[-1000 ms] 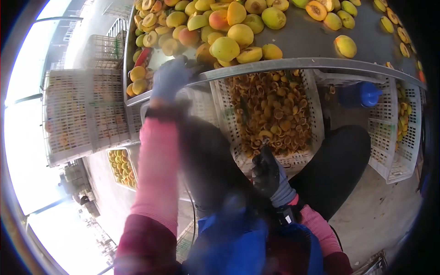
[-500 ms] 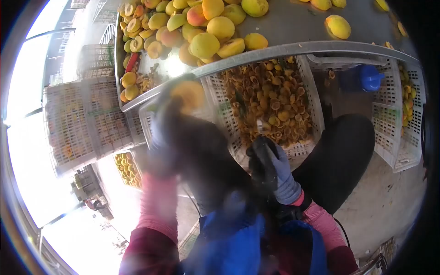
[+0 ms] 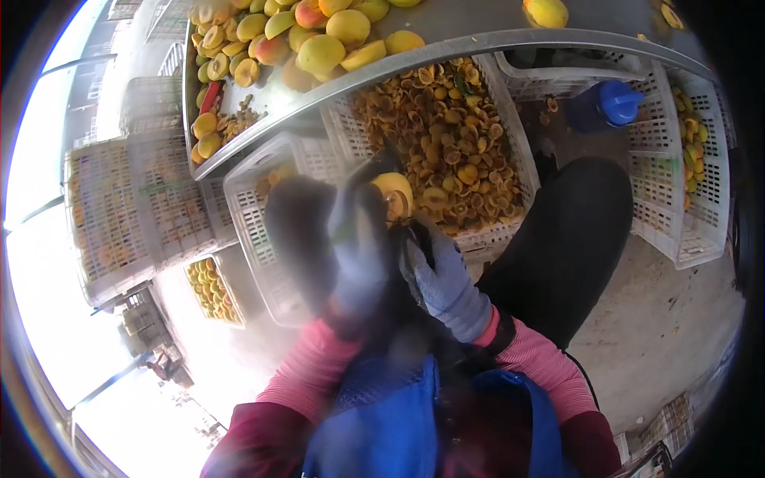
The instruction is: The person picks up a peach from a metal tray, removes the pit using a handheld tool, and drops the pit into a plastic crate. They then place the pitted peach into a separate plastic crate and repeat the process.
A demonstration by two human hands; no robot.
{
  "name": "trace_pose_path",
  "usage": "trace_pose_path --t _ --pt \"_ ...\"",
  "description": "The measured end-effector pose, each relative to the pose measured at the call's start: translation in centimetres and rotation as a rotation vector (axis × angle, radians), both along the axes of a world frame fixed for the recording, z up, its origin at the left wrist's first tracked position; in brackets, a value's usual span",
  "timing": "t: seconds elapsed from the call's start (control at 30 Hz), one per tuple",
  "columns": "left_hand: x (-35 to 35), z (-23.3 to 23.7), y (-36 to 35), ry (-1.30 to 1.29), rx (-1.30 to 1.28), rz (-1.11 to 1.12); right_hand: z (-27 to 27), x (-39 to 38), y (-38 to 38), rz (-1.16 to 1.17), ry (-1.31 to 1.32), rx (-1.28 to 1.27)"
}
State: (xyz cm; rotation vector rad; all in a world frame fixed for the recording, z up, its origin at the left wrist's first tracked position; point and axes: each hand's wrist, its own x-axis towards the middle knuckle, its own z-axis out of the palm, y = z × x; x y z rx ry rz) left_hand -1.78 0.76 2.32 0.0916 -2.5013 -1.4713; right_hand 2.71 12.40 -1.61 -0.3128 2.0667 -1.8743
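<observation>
From the head camera, looking down: a halved yellow stone fruit (image 3: 393, 185) is in the left hand (image 3: 357, 247), its cut face showing a brown centre. The grip of that blurred hand is pinched around it. The right hand (image 3: 453, 288) is nearby, on the side toward the body, so the fruit lies just beyond its dark fingertips; those fingers are curled, but whether they are pressed together or around something is hidden. The fruit is roundish, without a clear long axis. Both hands wear pale grey-blue gloves with dark, smooth-looking fingers. Past them, a white perforated plastic crate (image 3: 339, 131) holds crinkled brown-orange scraps (image 3: 466, 171); above it, a smooth grey metal tabletop (image 3: 462, 20) carries plump yellow fruit (image 3: 321, 54).
</observation>
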Motion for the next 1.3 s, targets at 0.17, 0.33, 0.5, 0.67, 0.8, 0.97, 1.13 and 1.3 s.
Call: trace_pose_path --t 0.17,0.33,0.5,0.67,0.8,0.97,1.13,1.3 --pt "0.0 0.0 -0.3 0.095 -0.227 -0.185 0.1 0.3 1.5 0.072 0.141 -0.026" --pt "-0.2 2.2 -0.6 -0.348 0.140 -0.261 3.5 -1.9 3.1 0.165 -1.036 -0.516" --pt "0.8 0.8 0.8 -0.196 0.388 -0.036 4.6 -1.7 2.2 -0.009 -1.108 -0.743" --pt "0.9 2.1 0.4 -0.414 0.391 -0.004 4.6 -1.4 2.3 0.082 -1.067 -0.671" --pt "1.6 -0.1 -1.4 -0.281 0.174 -0.244 5.0 -0.7 2.1 0.168 -1.099 -0.758" --pt "2.4 -3.1 -3.5 -0.059 -0.212 -0.387 2.4 -0.3 2.0 0.428 -1.558 -1.341" --pt "2.1 -0.3 -1.4 -0.087 0.082 -0.326 1.4 0.3 1.3 0.634 -1.530 -1.857" --pt "3.6 -0.1 -1.7 -0.005 0.063 -0.203 1.0 -0.6 2.1 0.720 -1.316 -2.005"
